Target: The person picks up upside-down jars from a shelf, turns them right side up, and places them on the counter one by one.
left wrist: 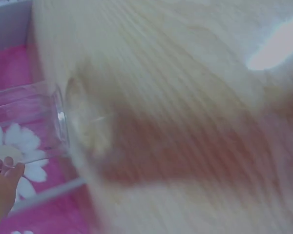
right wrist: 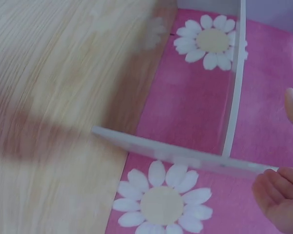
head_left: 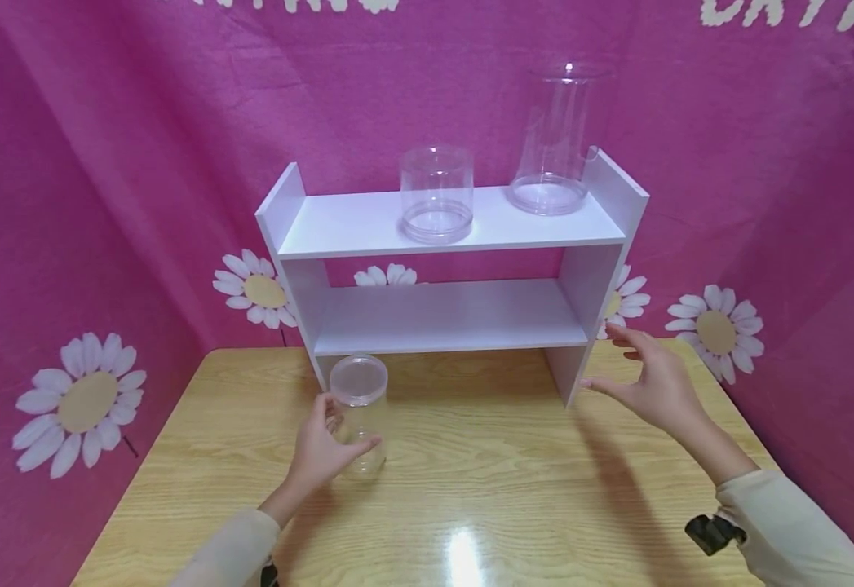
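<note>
A clear round lidded jar (head_left: 359,383) is upright by the shelf's left leg, above the wooden table. My left hand (head_left: 324,444) curves around its left side, thumb across the front and fingers at the far left. The left wrist view shows the jar's clear wall (left wrist: 24,112) with my fingertips at its edge. My right hand (head_left: 657,387) is beside the right panel of the white shelf (head_left: 441,314), thumb and fingers spread apart, holding nothing. In the right wrist view its fingertips are close to the panel's edge; contact is unclear.
On the shelf's top board stand a short clear cylinder (head_left: 437,196) and a taller clear cylinder (head_left: 550,139) at the right. Behind hangs a pink cloth (head_left: 148,163) with daisies. The wooden table (head_left: 471,456) spreads out in front.
</note>
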`<action>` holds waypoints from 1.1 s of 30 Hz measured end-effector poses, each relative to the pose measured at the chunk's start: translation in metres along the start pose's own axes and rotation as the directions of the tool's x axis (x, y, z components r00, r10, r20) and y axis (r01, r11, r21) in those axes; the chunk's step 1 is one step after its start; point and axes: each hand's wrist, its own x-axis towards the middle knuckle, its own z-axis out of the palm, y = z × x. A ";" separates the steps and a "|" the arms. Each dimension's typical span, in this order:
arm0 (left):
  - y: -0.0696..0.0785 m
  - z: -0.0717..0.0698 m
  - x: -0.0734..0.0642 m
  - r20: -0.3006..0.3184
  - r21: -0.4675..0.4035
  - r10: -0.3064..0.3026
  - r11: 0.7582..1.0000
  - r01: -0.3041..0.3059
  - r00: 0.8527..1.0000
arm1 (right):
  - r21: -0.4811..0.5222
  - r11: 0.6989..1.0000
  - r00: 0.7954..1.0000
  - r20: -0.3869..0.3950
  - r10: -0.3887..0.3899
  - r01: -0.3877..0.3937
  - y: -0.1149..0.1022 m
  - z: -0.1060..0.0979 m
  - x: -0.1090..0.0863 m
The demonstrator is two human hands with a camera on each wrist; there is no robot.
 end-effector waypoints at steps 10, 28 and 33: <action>-0.026 -0.014 -0.004 0.013 -0.028 -0.021 0.999 0.022 1.000 | 0.045 0.987 0.988 0.034 0.154 -0.155 0.016 -0.013 0.006; -0.032 -0.023 0.001 0.109 -0.025 0.011 1.000 -0.009 0.994 | 0.368 0.841 0.917 0.185 0.352 -0.397 0.041 -0.014 0.043; -0.034 -0.026 -0.003 0.132 -0.009 0.026 1.000 -0.025 0.991 | 0.357 0.829 0.900 0.243 0.362 -0.430 0.042 -0.008 0.048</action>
